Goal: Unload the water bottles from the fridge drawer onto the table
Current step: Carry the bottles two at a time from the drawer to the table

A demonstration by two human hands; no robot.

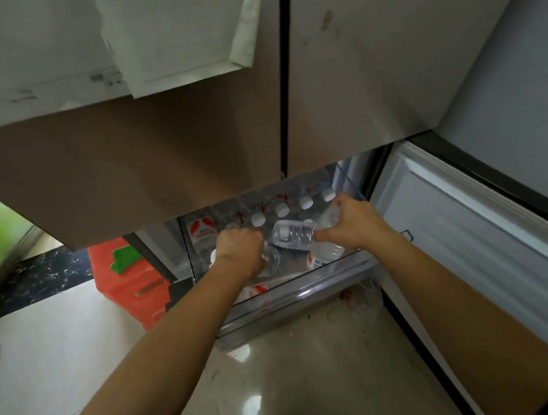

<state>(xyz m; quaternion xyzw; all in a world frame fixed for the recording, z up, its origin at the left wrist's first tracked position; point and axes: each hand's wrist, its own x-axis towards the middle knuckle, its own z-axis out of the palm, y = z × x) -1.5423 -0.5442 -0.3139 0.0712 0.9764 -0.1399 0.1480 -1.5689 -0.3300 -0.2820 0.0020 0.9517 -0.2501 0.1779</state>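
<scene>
Both arms reach down and forward into the pulled-out fridge drawer (297, 296) at the foot of the fridge, with the unloading seemingly far from done. The drawer is crowded: a row of white-capped water bottles (281, 210) stands upright along its far side, and more lie loose in front. No table is in sight, so how many have already been moved cannot be told.

The left hand (240, 250), knuckles up, curls its fingers down over a low bottle (270, 259) that is mostly hidden beneath it. The right hand (354, 223) wraps thumb and fingers round the right end of a clear bottle (291, 234) lying crosswise between the two hands. Neither bottle looks lifted out of the drawer yet.

The lower fridge door (476, 234) stands open at right, and an orange crate (126, 284) sits on the floor at left.
</scene>
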